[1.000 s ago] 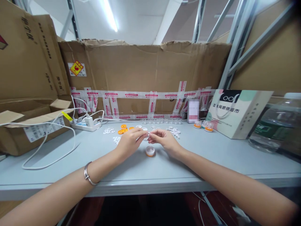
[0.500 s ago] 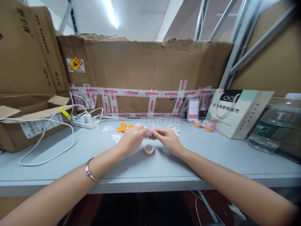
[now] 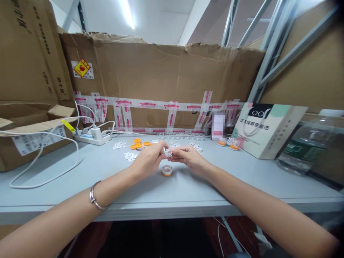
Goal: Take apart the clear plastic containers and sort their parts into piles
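Note:
A small clear-and-white round plastic part (image 3: 168,154) is held above the table between both hands. My left hand (image 3: 150,156) pinches its left side with thumb and fingers. On its right edge, the fingertips of my right hand (image 3: 189,157) are closed. Just below them on the table stands a small round cup with an orange base (image 3: 167,170), touched by neither hand. Beyond my left hand lie several orange rings (image 3: 137,146). White small pieces (image 3: 130,157) are heaped left of that hand, and more white pieces (image 3: 197,147) lie behind my right hand.
A power strip with white cables (image 3: 92,137) and an open cardboard box (image 3: 34,134) are at left. Along the back stand clear round parts in a row (image 3: 182,136) and a phone (image 3: 218,126). At right are orange-based round items (image 3: 234,147), a paper bag (image 3: 266,130) and a water bottle (image 3: 303,143).
The round part in my fingers has tilted and shows more of its face. My left thumb and fingers have shifted their hold, and the whole view has moved slightly.

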`<action>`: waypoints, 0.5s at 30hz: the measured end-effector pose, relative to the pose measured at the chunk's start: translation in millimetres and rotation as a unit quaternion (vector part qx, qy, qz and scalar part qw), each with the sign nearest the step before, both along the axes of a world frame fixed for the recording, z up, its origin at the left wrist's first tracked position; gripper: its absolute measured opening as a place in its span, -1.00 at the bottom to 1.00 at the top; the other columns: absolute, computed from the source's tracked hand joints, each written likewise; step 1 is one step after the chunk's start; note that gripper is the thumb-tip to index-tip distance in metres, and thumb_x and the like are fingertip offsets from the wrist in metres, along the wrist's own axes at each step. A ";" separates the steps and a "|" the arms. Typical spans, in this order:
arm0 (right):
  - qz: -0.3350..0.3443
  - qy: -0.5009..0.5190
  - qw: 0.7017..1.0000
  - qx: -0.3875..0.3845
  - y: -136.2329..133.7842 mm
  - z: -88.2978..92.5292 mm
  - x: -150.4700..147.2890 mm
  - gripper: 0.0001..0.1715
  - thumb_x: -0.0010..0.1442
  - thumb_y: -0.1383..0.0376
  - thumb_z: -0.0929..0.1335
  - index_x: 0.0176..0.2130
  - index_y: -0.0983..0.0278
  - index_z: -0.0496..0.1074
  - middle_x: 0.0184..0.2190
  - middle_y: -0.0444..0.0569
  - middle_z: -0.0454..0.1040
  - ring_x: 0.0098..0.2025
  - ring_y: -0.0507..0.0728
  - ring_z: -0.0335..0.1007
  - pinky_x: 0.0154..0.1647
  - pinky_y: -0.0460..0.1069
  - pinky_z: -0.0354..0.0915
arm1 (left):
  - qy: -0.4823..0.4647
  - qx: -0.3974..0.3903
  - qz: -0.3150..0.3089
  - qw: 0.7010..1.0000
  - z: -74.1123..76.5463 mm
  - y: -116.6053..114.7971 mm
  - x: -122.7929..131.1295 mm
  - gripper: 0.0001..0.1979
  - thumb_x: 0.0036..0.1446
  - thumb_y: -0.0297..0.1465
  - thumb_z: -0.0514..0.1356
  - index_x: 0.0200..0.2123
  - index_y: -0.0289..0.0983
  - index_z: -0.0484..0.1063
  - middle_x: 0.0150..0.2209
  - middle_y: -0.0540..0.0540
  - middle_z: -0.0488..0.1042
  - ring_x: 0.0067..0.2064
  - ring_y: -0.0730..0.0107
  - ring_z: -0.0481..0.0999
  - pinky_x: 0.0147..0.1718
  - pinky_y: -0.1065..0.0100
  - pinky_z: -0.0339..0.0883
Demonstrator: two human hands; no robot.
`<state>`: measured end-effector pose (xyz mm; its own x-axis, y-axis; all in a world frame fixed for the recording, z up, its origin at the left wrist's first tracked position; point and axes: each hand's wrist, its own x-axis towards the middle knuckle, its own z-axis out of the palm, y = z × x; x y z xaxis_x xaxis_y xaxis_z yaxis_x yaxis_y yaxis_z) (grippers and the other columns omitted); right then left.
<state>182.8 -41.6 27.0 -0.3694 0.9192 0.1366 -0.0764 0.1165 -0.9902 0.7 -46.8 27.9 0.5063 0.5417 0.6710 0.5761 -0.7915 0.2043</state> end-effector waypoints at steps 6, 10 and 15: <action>-0.036 -0.035 0.995 0.083 -5.7 3.8 -1.3 -0.75 -0.07 0.18 0.42 -0.43 0.33 0.52 -0.56 -0.09 0.49 -0.50 0.00 0.39 -0.37 -0.06 0.33 | 0.046 0.109 -0.072 0.990 -2.1 6.9 -5.8 -0.85 0.16 -0.49 0.04 -0.18 -0.27 0.29 -0.36 -0.05 0.47 -0.34 0.41 0.46 -0.36 0.41 0.31; 0.011 -0.020 0.999 0.031 -7.3 5.6 -1.2 -0.76 -0.06 0.20 0.42 -0.38 0.31 0.51 -0.51 -0.09 0.50 -0.46 -0.01 0.39 -0.31 -0.06 0.32 | 0.071 0.178 -0.087 0.977 -4.7 12.7 -9.8 -0.82 0.18 -0.50 0.01 -0.20 -0.27 0.36 -0.38 -0.06 0.47 -0.36 0.43 0.46 -0.37 0.43 0.31; -0.011 -0.033 0.999 0.006 -3.6 5.2 -1.8 -0.76 -0.10 0.20 0.43 -0.42 0.33 0.51 -0.57 -0.09 0.48 -0.49 0.00 0.39 -0.31 -0.05 0.32 | 0.034 0.121 -0.080 0.989 -5.6 12.9 -6.9 -0.76 0.19 -0.45 0.03 -0.08 -0.25 0.35 -0.29 -0.09 0.46 -0.27 0.40 0.46 -0.30 0.41 0.34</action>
<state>181.0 -45.2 32.3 -0.3574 0.9258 0.1235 -0.0083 0.1291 -0.9916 -6.2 -33.9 22.3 0.6204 0.2784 0.7332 0.4453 -0.8946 -0.0372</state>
